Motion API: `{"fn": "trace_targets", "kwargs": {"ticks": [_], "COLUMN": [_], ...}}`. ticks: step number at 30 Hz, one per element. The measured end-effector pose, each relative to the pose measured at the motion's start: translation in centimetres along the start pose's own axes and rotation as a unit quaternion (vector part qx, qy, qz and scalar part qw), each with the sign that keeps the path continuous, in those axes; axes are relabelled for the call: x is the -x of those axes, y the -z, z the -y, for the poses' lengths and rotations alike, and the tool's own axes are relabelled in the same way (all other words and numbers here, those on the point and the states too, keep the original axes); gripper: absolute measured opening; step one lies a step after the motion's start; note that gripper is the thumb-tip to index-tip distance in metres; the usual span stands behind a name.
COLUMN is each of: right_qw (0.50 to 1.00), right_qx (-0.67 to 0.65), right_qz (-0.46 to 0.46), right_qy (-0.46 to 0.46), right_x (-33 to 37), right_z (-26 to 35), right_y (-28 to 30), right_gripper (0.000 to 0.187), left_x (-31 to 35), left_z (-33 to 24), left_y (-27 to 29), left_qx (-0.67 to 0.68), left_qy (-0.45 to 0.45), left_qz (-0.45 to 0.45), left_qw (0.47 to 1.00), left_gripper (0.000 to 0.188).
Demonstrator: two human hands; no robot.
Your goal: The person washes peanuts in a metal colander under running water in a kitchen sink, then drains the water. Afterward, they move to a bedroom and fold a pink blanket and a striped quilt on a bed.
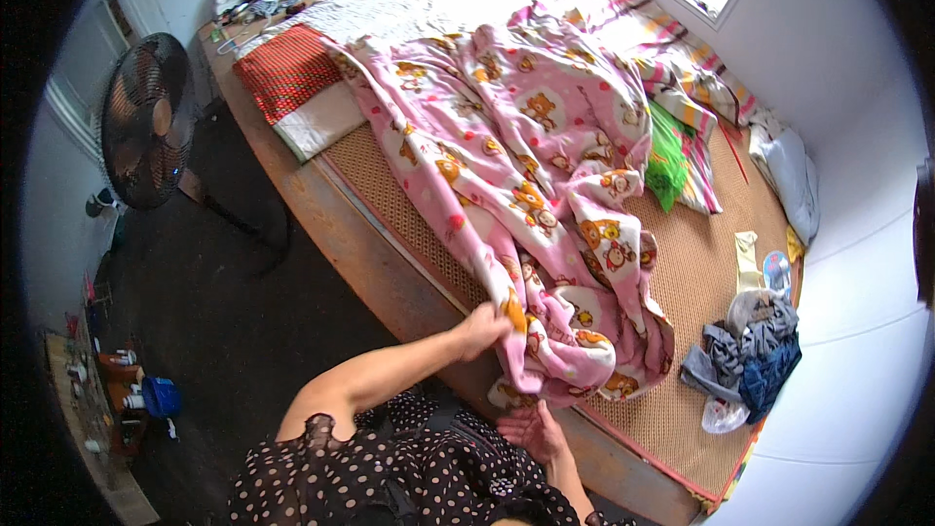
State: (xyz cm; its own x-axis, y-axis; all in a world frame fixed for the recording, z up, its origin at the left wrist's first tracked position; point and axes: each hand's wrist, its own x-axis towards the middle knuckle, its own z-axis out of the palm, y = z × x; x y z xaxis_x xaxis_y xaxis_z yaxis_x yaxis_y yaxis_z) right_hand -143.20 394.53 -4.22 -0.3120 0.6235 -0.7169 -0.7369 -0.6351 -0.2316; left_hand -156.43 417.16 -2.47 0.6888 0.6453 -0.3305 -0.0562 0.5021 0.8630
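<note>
A pink fleece blanket (545, 209) printed with brown bears lies rumpled across the bed, its near end bunched close to me. My left hand (484, 329) is closed on the blanket's near left edge, lifting a fold of it. Just below the bunched end, my right hand (536, 433) is held palm up with its fingers stretched out, and nothing shows in it. Under the blanket is a woven brown mat (696, 307) with a red border. Wooden boards (341, 244) run along the bed's near side.
A black standing fan (151, 122) is on the dark floor at left. On the bed are a red checked folded cloth (289, 78), a green plastic bag (666, 158), a striped blanket (672, 49) and a heap of dark clothes (750, 356). Low at left stands a cluttered shelf (122, 390).
</note>
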Motion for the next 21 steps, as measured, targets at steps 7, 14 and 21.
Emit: {"fn": "trace_targets", "kwargs": {"ticks": [7, 14, 21], "right_qw": [0.960, 0.900, 0.816], "right_qx": [-0.156, -0.074, -0.146], "right_qz": [0.048, 0.067, -0.182], "right_qy": [0.227, 0.425, 0.529], "right_x": [-3.5, -0.6, 2.7], "right_z": [-2.3, -3.5, -10.2], "right_y": [-6.0, -5.7, -10.8], "right_gripper": [0.067, 0.079, 0.073], "left_x": [10.9, 8.6, 1.3], "left_z": [-0.5, -3.5, -8.9], "left_y": [0.8, 17.1, 35.5], "left_qx": [-0.087, -0.335, -0.047], "left_qy": [0.084, 0.112, -0.015], "left_qz": [0.336, 0.255, -0.417], "left_qw": [0.934, 0.900, 0.907], "left_gripper": [0.045, 0.035, 0.033]}}
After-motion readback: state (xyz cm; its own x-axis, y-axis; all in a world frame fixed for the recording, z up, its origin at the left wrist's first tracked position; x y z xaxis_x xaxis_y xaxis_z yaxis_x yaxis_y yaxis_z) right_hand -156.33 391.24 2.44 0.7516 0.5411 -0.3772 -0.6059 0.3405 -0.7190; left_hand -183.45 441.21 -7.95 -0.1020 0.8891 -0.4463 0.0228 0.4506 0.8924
